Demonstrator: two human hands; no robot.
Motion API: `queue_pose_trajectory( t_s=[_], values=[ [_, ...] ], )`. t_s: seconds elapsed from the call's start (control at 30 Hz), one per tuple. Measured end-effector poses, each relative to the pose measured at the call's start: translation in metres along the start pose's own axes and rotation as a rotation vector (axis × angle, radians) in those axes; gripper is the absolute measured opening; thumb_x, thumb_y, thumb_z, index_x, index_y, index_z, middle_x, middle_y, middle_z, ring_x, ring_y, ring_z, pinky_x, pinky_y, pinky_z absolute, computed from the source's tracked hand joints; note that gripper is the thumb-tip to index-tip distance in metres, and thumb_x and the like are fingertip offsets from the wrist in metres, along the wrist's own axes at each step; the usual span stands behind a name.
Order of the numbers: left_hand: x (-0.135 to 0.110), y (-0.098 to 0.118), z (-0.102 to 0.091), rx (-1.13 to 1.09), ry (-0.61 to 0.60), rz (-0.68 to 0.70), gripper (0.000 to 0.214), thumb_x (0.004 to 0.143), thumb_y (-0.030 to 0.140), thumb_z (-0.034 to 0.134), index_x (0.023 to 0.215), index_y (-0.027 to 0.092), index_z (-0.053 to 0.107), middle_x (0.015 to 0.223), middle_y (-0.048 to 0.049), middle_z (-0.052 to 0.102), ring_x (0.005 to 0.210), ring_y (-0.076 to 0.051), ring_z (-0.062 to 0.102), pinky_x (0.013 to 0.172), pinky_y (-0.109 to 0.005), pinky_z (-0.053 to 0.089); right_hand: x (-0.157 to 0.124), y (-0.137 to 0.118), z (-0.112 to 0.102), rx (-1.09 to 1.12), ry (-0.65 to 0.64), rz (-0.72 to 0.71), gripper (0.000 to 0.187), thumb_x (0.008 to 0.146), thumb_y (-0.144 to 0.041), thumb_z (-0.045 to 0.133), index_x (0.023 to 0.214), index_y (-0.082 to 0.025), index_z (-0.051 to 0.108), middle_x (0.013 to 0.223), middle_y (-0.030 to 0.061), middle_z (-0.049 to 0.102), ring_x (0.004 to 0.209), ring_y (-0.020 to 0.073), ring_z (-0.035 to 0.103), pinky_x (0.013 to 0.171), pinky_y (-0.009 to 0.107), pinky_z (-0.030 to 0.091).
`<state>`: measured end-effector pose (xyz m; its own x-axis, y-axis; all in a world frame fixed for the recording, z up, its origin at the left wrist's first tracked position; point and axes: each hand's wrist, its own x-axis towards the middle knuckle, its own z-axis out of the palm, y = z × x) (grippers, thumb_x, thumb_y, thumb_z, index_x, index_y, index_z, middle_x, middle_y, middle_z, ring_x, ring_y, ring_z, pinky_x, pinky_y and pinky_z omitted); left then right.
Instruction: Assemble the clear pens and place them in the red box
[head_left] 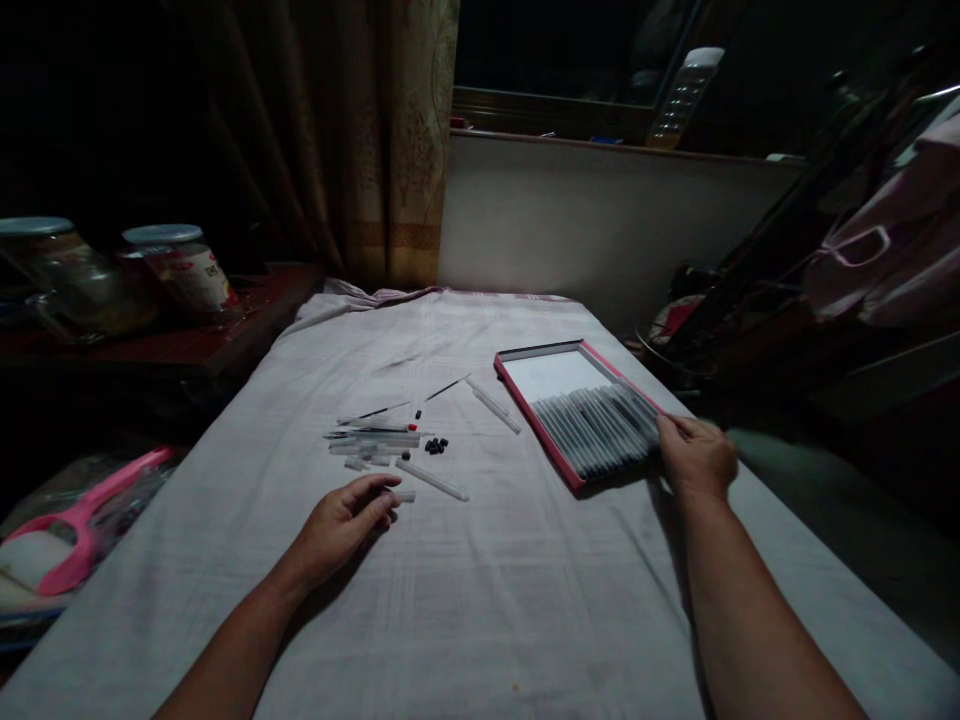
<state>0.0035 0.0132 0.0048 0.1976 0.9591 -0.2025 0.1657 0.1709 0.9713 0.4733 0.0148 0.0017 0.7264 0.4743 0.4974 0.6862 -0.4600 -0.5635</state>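
Note:
My right hand [696,458] grips the near right corner of a shallow pink-rimmed box [538,432], thumb on the rim. A row of clear pens with dark tips [600,425] fills its near part. My left hand [352,520] hovers low over the cloth, fingers loosely curved and thumb apart. A short clear pen cap [406,496] shows right at its fingertips; whether they touch is unclear. Beyond it lie a pile of clear pen barrels [375,440], small black plugs [436,446], a red plug [412,427], a thin refill [448,387] and a loose clear barrel [433,480].
A pale cloth [480,600] covers the table. Two more clear tubes [495,408] lie left of the box. At left a dark red side table [225,345] carries lidded jars [187,270]; a pink-handled item [82,520] sits below. A bottle [684,98] stands on the sill.

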Motion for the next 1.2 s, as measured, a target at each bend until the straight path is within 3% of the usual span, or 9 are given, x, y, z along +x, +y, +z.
queue_pose_trajectory(
  t_s=[0.3,0.47,0.6,0.73,0.83,0.97,1.1,1.2],
  values=[
    [-0.001,0.0,0.0,-0.07,0.006,0.001,0.049,0.065,0.051,0.079,0.097,0.015,0.071,0.075,-0.0065,0.07,0.065,-0.016,0.062,0.061,-0.028,0.05,0.0,-0.005,0.012,-0.174,-0.132,0.088,0.032,0.081,-0.039,0.058,0.098,-0.022,0.079,0.116,0.0114,0.069,0.105,0.0341,0.054,0.091,0.053,0.036],
    [-0.004,0.005,-0.002,-0.154,0.044,-0.083,0.055,0.062,0.052,0.081,0.101,0.016,0.068,0.075,-0.0042,0.067,0.055,-0.012,0.059,0.039,-0.017,0.036,-0.004,-0.001,0.012,-0.153,-0.096,0.048,0.032,0.082,-0.035,0.055,0.1,-0.021,0.078,0.113,0.0134,0.068,0.105,0.0351,0.054,0.088,0.055,0.037],
    [-0.003,0.005,-0.009,-0.221,0.095,-0.082,0.058,0.063,0.056,0.079,0.103,0.017,0.066,0.075,-0.0006,0.065,0.04,-0.007,0.049,0.03,-0.016,0.032,-0.013,-0.01,0.011,-0.085,0.005,-0.109,0.031,0.082,-0.031,0.052,0.097,-0.019,0.077,0.109,0.014,0.069,0.102,0.0345,0.055,0.086,0.053,0.04],
    [0.002,0.004,-0.017,-0.296,0.133,-0.026,0.052,0.063,0.053,0.08,0.097,0.016,0.068,0.072,0.0008,0.064,0.038,-0.004,0.045,0.031,-0.015,0.035,-0.035,-0.049,0.011,0.056,-0.025,-0.448,0.027,0.084,-0.026,0.052,0.093,-0.018,0.076,0.104,0.0128,0.071,0.1,0.0309,0.058,0.088,0.047,0.043],
    [0.005,0.005,-0.024,-0.353,0.203,0.004,0.05,0.061,0.053,0.082,0.091,0.015,0.069,0.068,0.0012,0.063,0.042,-0.005,0.048,0.033,-0.014,0.038,-0.063,-0.093,0.011,0.22,-0.154,-0.684,0.025,0.087,-0.025,0.052,0.093,-0.019,0.075,0.099,0.0117,0.072,0.097,0.0277,0.06,0.09,0.043,0.046],
    [0.007,0.006,-0.035,-0.411,0.33,0.061,0.049,0.056,0.052,0.085,0.085,0.015,0.07,0.064,0.0019,0.061,0.047,-0.006,0.05,0.032,-0.011,0.034,-0.107,-0.146,0.011,0.343,-0.457,-0.834,0.025,0.087,-0.019,0.051,0.096,-0.019,0.075,0.099,0.0103,0.072,0.093,0.0231,0.063,0.087,0.035,0.047],
    [0.009,0.008,-0.04,-0.439,0.404,0.086,0.048,0.053,0.051,0.086,0.081,0.015,0.069,0.062,0.0025,0.059,0.049,-0.007,0.05,0.033,-0.011,0.034,-0.142,-0.175,0.004,0.196,-0.873,-0.831,0.021,0.09,-0.03,0.056,0.089,-0.021,0.074,0.091,0.0059,0.072,0.083,0.0188,0.064,0.075,0.029,0.045],
    [0.008,0.01,-0.039,-0.417,0.418,0.097,0.047,0.055,0.051,0.084,0.081,0.016,0.068,0.062,0.0029,0.058,0.048,-0.008,0.051,0.033,-0.013,0.035,-0.155,-0.179,-0.004,0.037,-1.038,-0.862,0.018,0.085,-0.036,0.063,0.088,-0.021,0.072,0.091,0.0053,0.069,0.082,0.0187,0.062,0.069,0.027,0.04]
  ],
)
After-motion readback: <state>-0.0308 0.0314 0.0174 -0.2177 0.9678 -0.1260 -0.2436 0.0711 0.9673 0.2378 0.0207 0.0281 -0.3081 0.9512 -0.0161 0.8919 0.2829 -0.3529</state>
